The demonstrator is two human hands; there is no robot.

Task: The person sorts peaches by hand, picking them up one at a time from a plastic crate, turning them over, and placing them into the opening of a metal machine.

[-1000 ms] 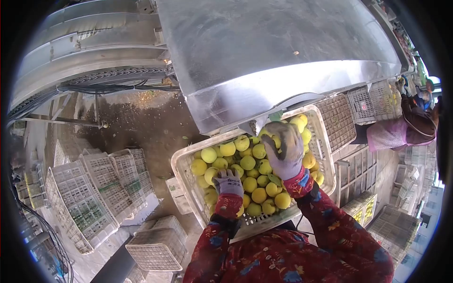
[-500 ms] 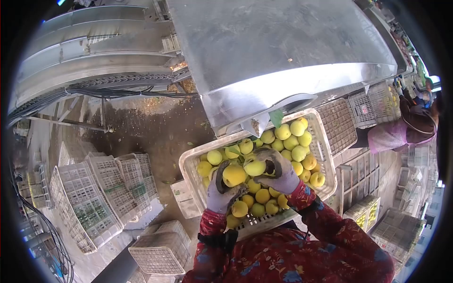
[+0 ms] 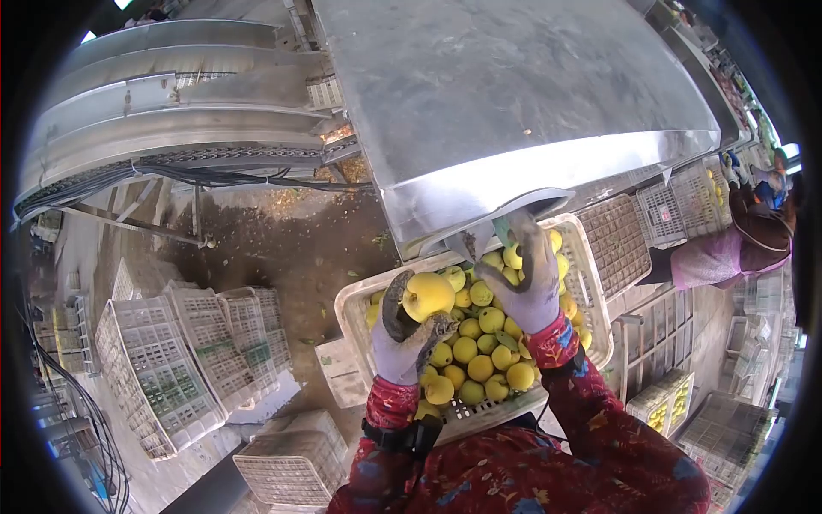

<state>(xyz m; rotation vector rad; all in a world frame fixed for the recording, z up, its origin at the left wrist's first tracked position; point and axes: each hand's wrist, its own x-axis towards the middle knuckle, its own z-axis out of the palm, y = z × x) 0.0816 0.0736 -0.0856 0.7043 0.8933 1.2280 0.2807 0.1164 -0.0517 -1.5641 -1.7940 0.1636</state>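
My left hand, in a pale glove with dark, dirty fingers, is closed around a yellow peach above a white plastic crate. A second yellow fruit shows partly beneath that peach. Stretched over the crate's far side, my right hand has thumb and fingers apart, with no fruit visible in it. Its fingertips are beside a green leaf at the metal chute's lip. Many yellow-green peaches lie in the crate, with a few leaves among them. My right hand hides some of them.
A large sheet-metal housing stands over the crate's far edge. Stacked crates stand at left, and another crate sits lower left. At right are more crates and a person in a purple garment. Cables run at upper left.
My right hand has moved away from my left, up toward the chute, and its fingers have opened; the peach it held is no longer in it. My left hand still holds its peach.
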